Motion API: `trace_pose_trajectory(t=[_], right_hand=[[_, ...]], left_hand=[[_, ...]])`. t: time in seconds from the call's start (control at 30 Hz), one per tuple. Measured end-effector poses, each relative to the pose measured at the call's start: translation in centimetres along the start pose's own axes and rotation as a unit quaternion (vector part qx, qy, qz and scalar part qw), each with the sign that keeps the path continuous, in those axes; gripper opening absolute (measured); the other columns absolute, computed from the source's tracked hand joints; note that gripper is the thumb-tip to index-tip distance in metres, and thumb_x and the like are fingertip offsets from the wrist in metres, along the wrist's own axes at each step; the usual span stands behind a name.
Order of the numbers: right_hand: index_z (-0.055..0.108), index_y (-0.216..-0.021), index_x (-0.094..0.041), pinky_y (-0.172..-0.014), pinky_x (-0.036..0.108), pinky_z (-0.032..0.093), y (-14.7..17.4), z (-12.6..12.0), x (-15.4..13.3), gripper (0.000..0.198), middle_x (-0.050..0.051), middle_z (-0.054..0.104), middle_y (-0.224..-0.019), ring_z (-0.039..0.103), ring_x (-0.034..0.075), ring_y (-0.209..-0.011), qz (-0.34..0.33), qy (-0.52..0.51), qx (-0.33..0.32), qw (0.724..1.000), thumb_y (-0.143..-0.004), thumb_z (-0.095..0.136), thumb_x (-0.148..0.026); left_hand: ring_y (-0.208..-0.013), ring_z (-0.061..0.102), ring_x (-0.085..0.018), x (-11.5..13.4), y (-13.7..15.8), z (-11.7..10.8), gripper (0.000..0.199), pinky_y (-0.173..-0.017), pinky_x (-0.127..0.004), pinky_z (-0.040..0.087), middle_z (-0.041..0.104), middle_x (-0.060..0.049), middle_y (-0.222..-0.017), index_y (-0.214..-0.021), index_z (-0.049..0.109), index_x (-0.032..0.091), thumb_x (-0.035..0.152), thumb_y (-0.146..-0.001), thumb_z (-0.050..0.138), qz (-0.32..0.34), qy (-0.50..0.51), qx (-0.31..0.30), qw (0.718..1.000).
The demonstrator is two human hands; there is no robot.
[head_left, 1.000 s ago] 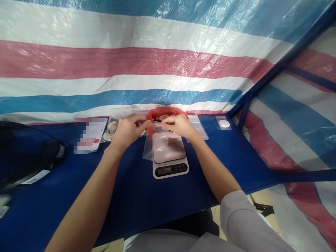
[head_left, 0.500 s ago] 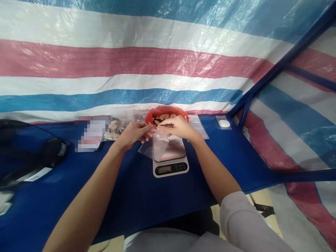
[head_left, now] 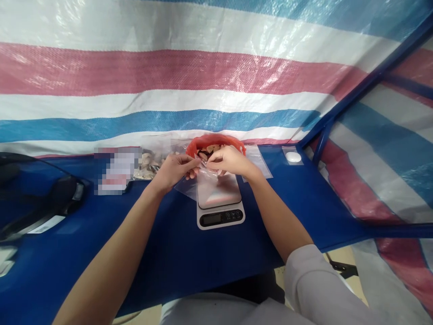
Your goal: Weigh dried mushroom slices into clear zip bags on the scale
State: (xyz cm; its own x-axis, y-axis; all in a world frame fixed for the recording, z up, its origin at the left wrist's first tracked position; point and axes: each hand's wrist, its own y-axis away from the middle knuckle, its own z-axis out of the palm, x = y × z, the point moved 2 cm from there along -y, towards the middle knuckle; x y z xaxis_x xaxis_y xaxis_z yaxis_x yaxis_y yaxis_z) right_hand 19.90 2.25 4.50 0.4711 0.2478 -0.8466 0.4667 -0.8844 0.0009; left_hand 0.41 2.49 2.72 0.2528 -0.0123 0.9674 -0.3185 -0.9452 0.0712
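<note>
Between my hands is a clear plastic bag (head_left: 210,171), held above the far part of a white digital kitchen scale (head_left: 219,194). My left hand (head_left: 176,170) pinches the bag's edge from the left, fingers closed. On the other side, the fingertips of my right hand (head_left: 233,161) are pressed together on the same bag. Just behind stands an orange-red plastic bag (head_left: 194,145) with its mouth open, showing brown and pale dried slices (head_left: 212,149). The scale's display looks dark. Part of a clear bag also lies under my left hand.
Left of my hands are a clear bag of pale dried pieces (head_left: 146,166) and a blurred-out phone-like item (head_left: 117,171). A black bag-like object (head_left: 64,198) sits far left. Flat clear bags (head_left: 259,161) and a white round item (head_left: 293,157) lie right. Striped sheeting walls the blue table (head_left: 176,253).
The clear bag has been raised and bunched closer to my fingers, so more of the scale's plate shows. My right hand has shifted slightly up. The scale's display has gone darker.
</note>
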Motion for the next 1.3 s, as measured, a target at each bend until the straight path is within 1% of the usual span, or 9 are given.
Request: trace_pose_trajectory(t=[0.13, 0.27, 0.37, 0.43, 0.5, 0.6, 0.83, 1.13, 1.3], right_hand=[[0.073, -0.072, -0.014, -0.052, 0.018, 0.058, 0.1, -0.6, 0.4, 0.012, 0.003, 0.069, -0.069, 0.069, 0.013, -0.062, 0.055, -0.053, 0.022, 0.997, -0.081, 0.066, -0.019], [0.075, -0.074, -0.013, -0.05, 0.018, 0.057, 0.3, -1.1, 0.8, 0.009, 0.003, 0.07, -0.065, 0.067, 0.012, -0.057, 0.068, -0.069, 0.038, 0.995, -0.078, 0.067, -0.015], [0.074, -0.072, -0.014, -0.048, 0.018, 0.056, 0.2, -1.1, 0.9, 0.009, 0.003, 0.07, -0.065, 0.066, 0.012, -0.055, 0.069, -0.07, 0.04, 0.994, -0.077, 0.067, -0.016], [0.073, -0.07, -0.014, -0.048, 0.019, 0.057, 0.2, -1.1, 0.9, 0.01, 0.002, 0.069, -0.066, 0.066, 0.011, -0.056, 0.066, -0.075, 0.045, 0.994, -0.077, 0.067, -0.018], [0.072, -0.07, -0.015, -0.05, 0.019, 0.058, 0.1, -1.0, 0.9, 0.01, 0.0, 0.067, -0.066, 0.066, 0.011, -0.056, 0.061, -0.085, 0.055, 0.993, -0.076, 0.068, -0.021], [0.071, -0.068, -0.015, -0.052, 0.02, 0.058, 0.0, -1.0, 0.9, 0.014, -0.001, 0.064, -0.064, 0.066, 0.011, -0.058, 0.049, -0.104, 0.058, 0.992, -0.076, 0.069, -0.026], [0.072, -0.071, -0.015, -0.053, 0.021, 0.056, 0.1, -1.4, 0.9, 0.02, -0.002, 0.062, -0.061, 0.062, 0.01, -0.057, 0.014, -0.129, 0.033, 0.991, -0.075, 0.072, -0.034], [0.074, -0.075, -0.014, -0.055, 0.021, 0.051, 0.4, -2.2, 0.9, 0.019, 0.001, 0.068, -0.068, 0.063, 0.011, -0.059, 0.002, -0.084, 0.027, 0.996, -0.08, 0.067, -0.031], [0.078, -0.085, -0.016, -0.061, 0.024, 0.049, 1.1, -3.4, 0.4, 0.022, 0.002, 0.072, -0.074, 0.064, 0.013, -0.065, -0.05, -0.009, 0.102, 0.993, -0.085, 0.066, -0.036]], left_hand=[[-0.049, 0.051, -0.011, 0.3, 0.2, -0.7, 0.042, -0.047, -0.022, 0.038, 0.062, -0.002, -0.055, -0.06, 0.066, 0.016, 0.055, -0.076, 0.07, 0.023, -0.099, 0.019, 0.995], [-0.05, 0.048, -0.011, 0.6, 0.3, -1.5, 0.038, -0.048, -0.023, 0.036, 0.059, 0.0, -0.053, -0.059, 0.065, 0.018, 0.051, -0.077, 0.067, 0.075, -0.227, 0.073, 0.968], [-0.056, 0.055, -0.013, 0.7, 0.5, -1.3, 0.036, -0.055, -0.025, 0.043, 0.067, -0.001, -0.064, -0.07, 0.069, 0.019, 0.052, -0.082, 0.063, 0.132, -0.278, 0.1, 0.946], [-0.066, 0.064, -0.016, 0.8, 0.5, -0.7, 0.037, -0.066, -0.028, 0.051, 0.074, -0.005, -0.083, -0.089, 0.073, 0.019, 0.054, -0.085, 0.061, 0.174, -0.288, 0.127, 0.933], [-0.089, 0.071, -0.023, 0.7, 0.7, 0.2, 0.045, -0.084, -0.034, 0.056, 0.075, -0.009, -0.108, -0.11, 0.071, 0.019, 0.056, -0.087, 0.059, 0.218, -0.294, 0.148, 0.919], [-0.124, 0.062, -0.032, 0.0, 0.7, 1.9, 0.064, -0.107, -0.045, 0.048, 0.065, -0.015, -0.133, -0.131, 0.061, 0.016, 0.061, -0.085, 0.063, 0.244, -0.322, 0.154, 0.902], [-0.143, 0.042, -0.041, -2.4, 0.5, 4.5, 0.116, -0.115, -0.058, 0.038, 0.045, -0.024, -0.153, -0.155, 0.025, 0.014, 0.065, -0.067, 0.08, 0.219, -0.341, 0.134, 0.904], [-0.121, 0.06, -0.031, -0.6, 0.5, 3.6, 0.065, -0.106, -0.049, 0.049, 0.065, -0.014, -0.125, -0.132, 0.051, 0.017, 0.042, -0.076, 0.074, 0.26, -0.309, 0.167, 0.9], [-0.125, 0.059, -0.033, -0.3, 0.1, 3.5, 0.068, -0.107, -0.049, 0.048, 0.062, -0.015, -0.131, -0.133, 0.051, 0.018, 0.042, -0.075, 0.076, 0.236, -0.342, 0.136, 0.899]])
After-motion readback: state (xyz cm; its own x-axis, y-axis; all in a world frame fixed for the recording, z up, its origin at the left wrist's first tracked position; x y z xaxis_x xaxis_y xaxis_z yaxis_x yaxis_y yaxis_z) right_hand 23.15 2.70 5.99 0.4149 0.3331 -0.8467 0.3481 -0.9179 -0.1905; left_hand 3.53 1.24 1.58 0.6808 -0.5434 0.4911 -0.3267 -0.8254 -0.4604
